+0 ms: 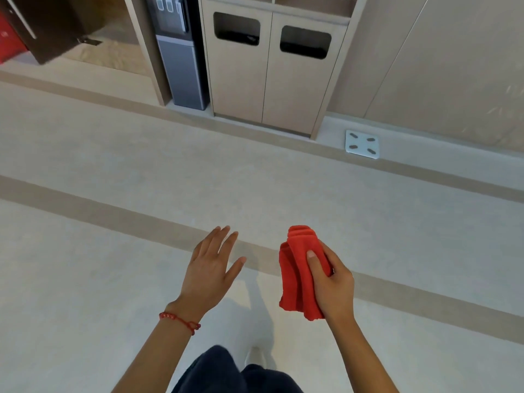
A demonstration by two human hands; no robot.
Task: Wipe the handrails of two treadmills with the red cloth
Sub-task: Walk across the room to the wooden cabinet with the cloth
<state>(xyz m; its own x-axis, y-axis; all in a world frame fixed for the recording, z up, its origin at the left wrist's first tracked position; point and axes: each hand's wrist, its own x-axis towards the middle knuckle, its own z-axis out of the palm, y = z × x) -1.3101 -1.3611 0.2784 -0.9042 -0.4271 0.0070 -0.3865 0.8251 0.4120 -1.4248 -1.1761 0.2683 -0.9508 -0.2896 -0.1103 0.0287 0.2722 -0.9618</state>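
A folded red cloth [295,273] hangs from my right hand [331,282], whose thumb presses across its front while the fingers wrap behind it. To its left my left hand [211,265] is held out flat over the floor, fingers spread, holding nothing; a red string bracelet sits on that wrist. Both hands hover at waist height above a pale floor. No treadmill or handrail is in view.
A beige cabinet with two dark bin openings [272,69] stands ahead against the wall, with a grey water dispenser [178,55] to its left. A white bathroom scale [362,143] lies on the floor at its right. A dark door [42,26] stands far left.
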